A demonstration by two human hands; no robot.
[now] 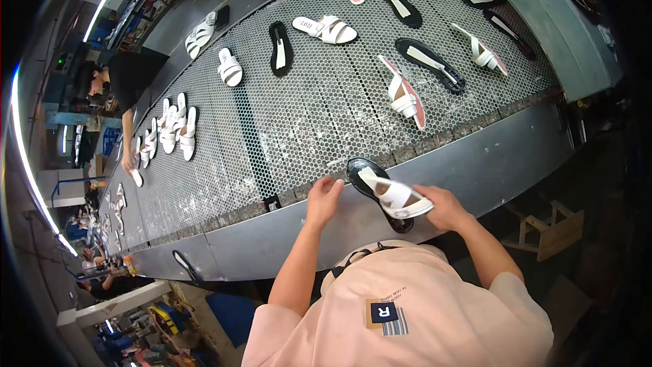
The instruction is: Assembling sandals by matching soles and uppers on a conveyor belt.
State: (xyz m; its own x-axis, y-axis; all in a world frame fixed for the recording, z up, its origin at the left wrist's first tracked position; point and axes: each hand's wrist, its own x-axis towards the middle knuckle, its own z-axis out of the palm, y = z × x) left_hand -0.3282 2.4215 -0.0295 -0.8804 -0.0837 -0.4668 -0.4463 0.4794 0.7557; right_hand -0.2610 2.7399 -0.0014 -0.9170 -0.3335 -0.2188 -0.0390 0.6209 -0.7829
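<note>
My right hand [445,209] is closed on the heel end of a white strappy sandal [395,196], which is tilted over a black shoe sole [361,171]. The sole lies on the metal ledge in front of me, with a pale strip along its middle; the sandal hides much of it. Just left of the sole is my left hand [324,202], its fingers loosely bent and slightly apart, with nothing seen in them. Whether the sandal touches the sole, I cannot tell.
Beyond the metal ledge [468,163], a perforated conveyor [305,115] carries white sandals and black soles. Another black sole [183,265] lies on the ledge at left. A co-worker [132,75] in black reaches over the conveyor's left. A wooden stool [553,231] stands at right.
</note>
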